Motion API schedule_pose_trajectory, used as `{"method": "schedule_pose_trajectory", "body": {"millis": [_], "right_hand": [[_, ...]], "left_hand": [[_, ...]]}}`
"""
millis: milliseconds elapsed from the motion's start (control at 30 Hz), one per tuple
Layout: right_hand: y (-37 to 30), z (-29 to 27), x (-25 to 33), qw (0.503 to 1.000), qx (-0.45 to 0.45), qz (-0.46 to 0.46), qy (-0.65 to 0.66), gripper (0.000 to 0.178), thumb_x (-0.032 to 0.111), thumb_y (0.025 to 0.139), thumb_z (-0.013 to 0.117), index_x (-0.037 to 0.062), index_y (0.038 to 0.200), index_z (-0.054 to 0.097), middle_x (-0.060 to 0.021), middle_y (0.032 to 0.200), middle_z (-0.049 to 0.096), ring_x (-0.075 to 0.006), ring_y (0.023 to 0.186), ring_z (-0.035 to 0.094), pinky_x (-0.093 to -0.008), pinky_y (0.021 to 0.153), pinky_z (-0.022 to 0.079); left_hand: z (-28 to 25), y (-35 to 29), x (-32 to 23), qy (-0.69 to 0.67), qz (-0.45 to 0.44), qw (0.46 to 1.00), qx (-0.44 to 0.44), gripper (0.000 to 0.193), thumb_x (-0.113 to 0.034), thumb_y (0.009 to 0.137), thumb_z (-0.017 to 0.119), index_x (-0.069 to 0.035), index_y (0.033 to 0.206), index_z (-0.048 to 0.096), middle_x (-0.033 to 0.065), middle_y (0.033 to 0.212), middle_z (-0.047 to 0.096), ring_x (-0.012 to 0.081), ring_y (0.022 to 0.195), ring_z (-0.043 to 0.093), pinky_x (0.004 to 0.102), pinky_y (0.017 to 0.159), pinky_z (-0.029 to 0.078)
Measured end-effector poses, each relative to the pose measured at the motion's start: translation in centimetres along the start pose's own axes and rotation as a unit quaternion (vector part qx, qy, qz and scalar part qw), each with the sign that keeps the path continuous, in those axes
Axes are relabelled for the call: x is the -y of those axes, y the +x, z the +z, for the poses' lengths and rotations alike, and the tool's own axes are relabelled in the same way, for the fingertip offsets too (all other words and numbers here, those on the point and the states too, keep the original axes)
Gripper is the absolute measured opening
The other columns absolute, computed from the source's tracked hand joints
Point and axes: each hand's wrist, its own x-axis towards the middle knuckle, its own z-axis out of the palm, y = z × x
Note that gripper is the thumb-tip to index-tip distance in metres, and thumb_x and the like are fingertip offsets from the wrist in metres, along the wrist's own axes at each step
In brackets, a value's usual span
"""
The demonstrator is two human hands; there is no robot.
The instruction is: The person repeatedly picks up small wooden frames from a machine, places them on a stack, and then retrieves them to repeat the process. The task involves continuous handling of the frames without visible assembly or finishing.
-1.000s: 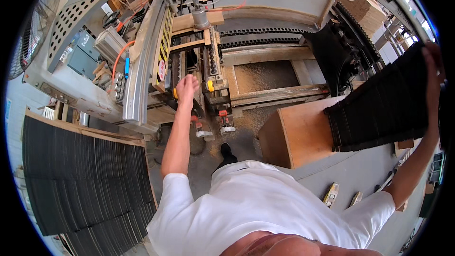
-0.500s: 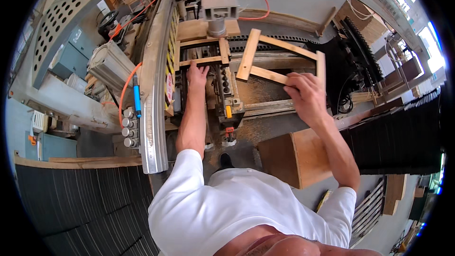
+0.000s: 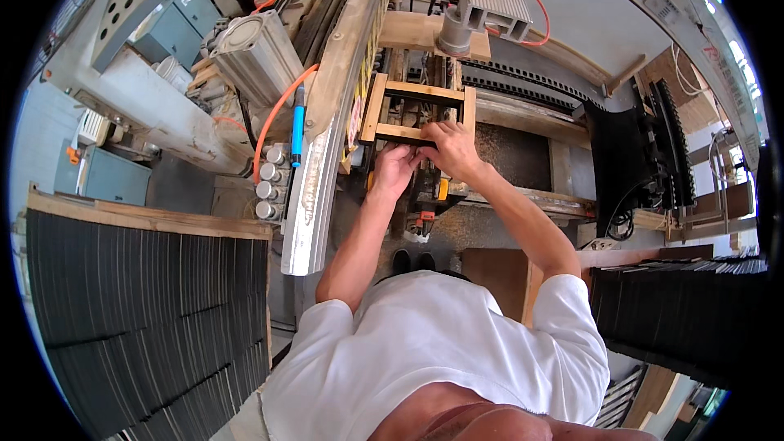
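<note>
A rectangular frame of pale wood [image 3: 374, 110] lies on the machine bed in front of me, its two end pieces pointing away from me. My right hand [image 3: 453, 149] reaches over the frame's near rail, fingers bent down against it at the right half. Just left and nearer, my left hand [image 3: 394, 170] is curled with fingers and thumb drawn together below the same rail. The fingertips of both hands meet there, and whatever lies between the left fingers is hidden. A pale metal beam [image 3: 494, 0] with a round cylinder [image 3: 455, 33] stands over the frame's far right side.
A metal upright [image 3: 314, 188] with a blue pen-like tool [image 3: 297, 126] and orange hose [image 3: 260, 147] rises at left. Stacks of dark sheets [image 3: 155, 310] stand at left and right. A black cable chain [image 3: 674, 147] is at right; a brown box [image 3: 498, 273] stands near my feet.
My right hand has come left to the machine bed; the frame it held up is no longer in the air. My left hand has drawn back from the rail's left part. The view has shifted.
</note>
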Motion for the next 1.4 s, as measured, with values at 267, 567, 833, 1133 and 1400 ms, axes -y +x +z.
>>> {"method": "schedule_pose_trajectory", "body": {"millis": [267, 567, 833, 1133, 1400], "right_hand": [[2.0, 1.0, -3.9, 0.999, 0.031, 0.022, 0.023, 0.023, 0.01, 0.074, 0.07, 0.0069, 0.093, 0.058, -0.0136, 0.081, 0.065, -0.0329, 0.084, 0.062, -0.0424, 0.078, 0.046], [8.6, 4.9, -11.3, 0.986, 0.054, 0.14, 0.072, 0.028, 0.009, 0.074, 0.068, 0.0077, 0.102, 0.064, -0.0173, 0.089, 0.069, -0.037, 0.091, 0.064, -0.0452, 0.081, 0.05], [9.7, 6.0, -10.9, 0.98, 0.064, 0.142, 0.121, 0.028, 0.008, 0.073, 0.072, 0.004, 0.099, 0.064, -0.0192, 0.093, 0.068, -0.0376, 0.092, 0.064, -0.0442, 0.08, 0.051], [9.4, 5.5, -11.5, 0.995, 0.091, -0.044, 0.01, 0.041, 0.006, 0.079, 0.065, 0.0019, 0.117, 0.049, -0.0211, 0.1, 0.064, -0.0364, 0.103, 0.06, -0.0449, 0.088, 0.044], [9.1, 5.9, -11.5, 0.992, 0.084, -0.078, -0.059, 0.039, 0.014, 0.079, 0.065, 0.0071, 0.114, 0.049, -0.0148, 0.094, 0.067, -0.0341, 0.094, 0.063, -0.0451, 0.083, 0.045]], "left_hand": [[0.3, -1.1, 1.6, 0.01, 0.039, 0.995, -0.095, 0.029, -0.007, 0.095, 0.052, -0.007, 0.124, 0.051, 0.0091, 0.121, 0.056, 0.0255, 0.117, 0.053, 0.0489, 0.104, 0.042], [0.3, -16.7, 4.3, 0.018, 0.027, 0.993, -0.113, 0.04, -0.007, 0.097, 0.052, -0.008, 0.136, 0.046, 0.0079, 0.13, 0.055, 0.0275, 0.129, 0.049, 0.0441, 0.103, 0.045], [-0.9, -25.2, 7.2, 0.012, 0.044, 0.983, -0.178, 0.036, -0.001, 0.097, 0.049, -0.006, 0.132, 0.049, 0.0093, 0.126, 0.057, 0.0293, 0.126, 0.051, 0.0454, 0.105, 0.044], [-2.9, -26.9, 7.6, 0.008, 0.059, 0.972, -0.227, 0.033, -0.004, 0.095, 0.054, -0.007, 0.128, 0.052, 0.0085, 0.125, 0.059, 0.0267, 0.123, 0.054, 0.0454, 0.103, 0.047], [-3.7, -27.7, 7.5, 0.01, 0.082, 0.958, -0.275, 0.032, -0.006, 0.096, 0.054, -0.005, 0.128, 0.051, 0.0082, 0.124, 0.06, 0.0257, 0.121, 0.056, 0.0438, 0.102, 0.048]]}}
